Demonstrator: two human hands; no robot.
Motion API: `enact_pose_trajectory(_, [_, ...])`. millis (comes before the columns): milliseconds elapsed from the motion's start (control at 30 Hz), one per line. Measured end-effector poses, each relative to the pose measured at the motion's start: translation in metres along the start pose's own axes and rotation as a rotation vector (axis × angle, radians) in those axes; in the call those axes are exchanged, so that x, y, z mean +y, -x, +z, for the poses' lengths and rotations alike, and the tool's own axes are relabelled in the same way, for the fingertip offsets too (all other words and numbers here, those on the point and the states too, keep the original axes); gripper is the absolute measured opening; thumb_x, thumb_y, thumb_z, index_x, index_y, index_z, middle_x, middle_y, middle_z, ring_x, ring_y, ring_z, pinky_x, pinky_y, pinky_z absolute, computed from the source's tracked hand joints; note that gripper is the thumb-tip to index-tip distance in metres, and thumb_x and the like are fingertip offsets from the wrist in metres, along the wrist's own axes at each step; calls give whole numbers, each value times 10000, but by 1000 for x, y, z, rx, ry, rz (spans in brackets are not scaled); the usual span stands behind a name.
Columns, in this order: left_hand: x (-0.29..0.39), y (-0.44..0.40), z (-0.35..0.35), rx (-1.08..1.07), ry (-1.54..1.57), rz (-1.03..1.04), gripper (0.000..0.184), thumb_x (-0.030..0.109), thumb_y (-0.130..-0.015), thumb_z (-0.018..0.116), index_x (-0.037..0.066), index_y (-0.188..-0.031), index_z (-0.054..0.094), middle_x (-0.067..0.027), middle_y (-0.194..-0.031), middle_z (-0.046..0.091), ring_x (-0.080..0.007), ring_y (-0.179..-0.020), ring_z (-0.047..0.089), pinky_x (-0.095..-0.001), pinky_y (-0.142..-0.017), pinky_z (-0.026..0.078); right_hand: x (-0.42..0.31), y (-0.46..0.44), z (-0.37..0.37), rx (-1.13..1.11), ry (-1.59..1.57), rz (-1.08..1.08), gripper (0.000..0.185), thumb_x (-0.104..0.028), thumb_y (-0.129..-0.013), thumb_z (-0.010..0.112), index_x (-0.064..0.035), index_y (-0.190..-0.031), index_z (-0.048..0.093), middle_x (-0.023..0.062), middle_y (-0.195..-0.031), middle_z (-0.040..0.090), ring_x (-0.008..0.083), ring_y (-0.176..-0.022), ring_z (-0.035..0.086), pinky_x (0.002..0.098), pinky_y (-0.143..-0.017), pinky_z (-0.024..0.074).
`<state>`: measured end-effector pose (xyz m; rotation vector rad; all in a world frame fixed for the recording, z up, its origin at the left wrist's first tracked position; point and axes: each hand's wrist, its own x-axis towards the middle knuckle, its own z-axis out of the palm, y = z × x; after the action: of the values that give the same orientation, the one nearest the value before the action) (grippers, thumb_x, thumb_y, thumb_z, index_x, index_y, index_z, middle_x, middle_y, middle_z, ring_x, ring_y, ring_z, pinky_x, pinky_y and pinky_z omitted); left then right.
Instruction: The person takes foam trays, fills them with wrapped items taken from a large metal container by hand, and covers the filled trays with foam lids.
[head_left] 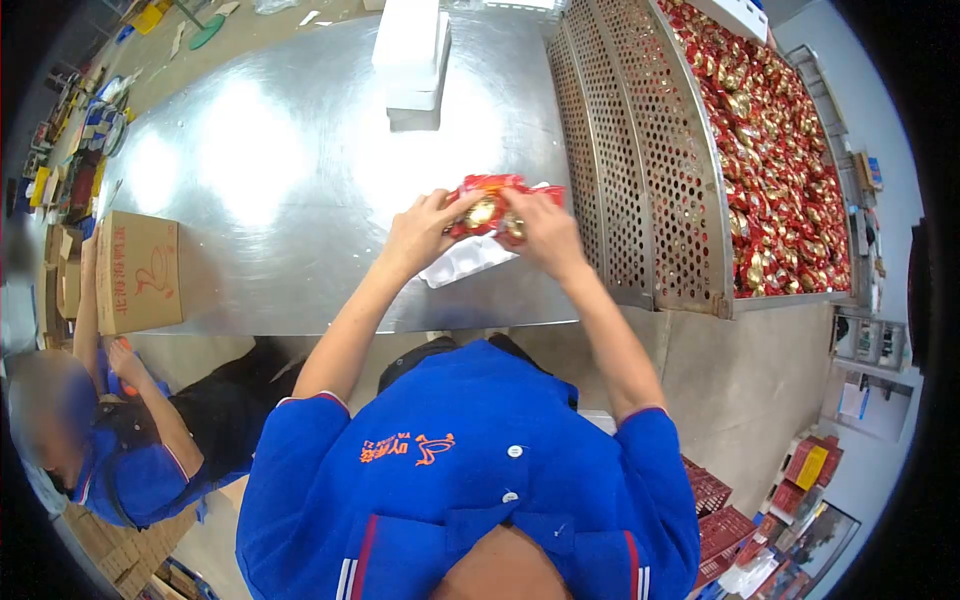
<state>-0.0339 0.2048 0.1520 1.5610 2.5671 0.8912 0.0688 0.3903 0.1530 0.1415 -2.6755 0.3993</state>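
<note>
My left hand (pixel 422 232) is closed on a red and gold wrapped packet (pixel 482 211), thumb and fingers at its left side. Opposite it, my right hand (pixel 545 232) grips red wrapped packets at the right side. How many packets lie between the hands is hard to tell, as fingers cover part of them. Just below sits a white moulded tray (pixel 462 263) with rounded hollows, partly hidden by the packets and my right hand. It rests on the shiny metal table (pixel 300 260) near the front edge.
White trays (pixel 412 45) stand stacked farther back. On the right, a perforated metal wall (pixel 640 150) borders a heap of red and gold packets (pixel 780 170). A cardboard box (pixel 140 270) stands left, near a co-worker in blue (pixel 130 450). Red crates (pixel 720 540) are at lower right.
</note>
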Motion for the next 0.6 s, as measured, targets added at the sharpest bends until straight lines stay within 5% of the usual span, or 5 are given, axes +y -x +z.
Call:
enact_pose_trajectory(67, [-22,19,40,-133,-209,-234,607,254,-689,673,350,-1239,435,-72,-928,535,-243,-803,566,-360,-609,512,18,13,58,-93,-2,-48,702,-238,-607,730,-91,-1215,409,86,-890,546,241,-827,538,338,-679,467])
enact_pose_trajectory(200, [-31,40,95,-85,-444,-189,638,278,-678,678,405,-1242,406,-57,-891,517,-232,-750,540,-337,-529,505,39,38,91,-309,59,-190,806,-257,-555,758,-117,-1256,385,60,-996,514,221,-943,498,339,-781,412])
enact_pose_trajectory(333, [-18,37,94,-81,-434,-334,665,337,-647,691,415,-1241,403,-53,-889,510,-229,-727,524,-321,-488,488,53,47,61,-356,-35,-7,779,-177,-563,760,-121,-1247,392,87,-1159,471,254,-1068,456,341,-853,388])
enact_pose_trajectory(433, [-14,37,93,-106,-404,-385,647,245,-658,693,404,-1225,424,-46,-913,506,-220,-802,523,-338,-516,470,80,58,68,-424,-520,278,569,-96,-641,666,-84,-1167,450,120,-1151,466,299,-1052,477,344,-883,398])
enact_pose_trajectory(600, [-16,37,94,-94,-375,-384,619,254,-647,700,413,-1194,458,-29,-899,503,-222,-776,523,-328,-513,464,97,34,42,15,-423,341,443,-91,-714,570,-49,-1147,488,197,-1020,523,312,-965,519,358,-825,432])
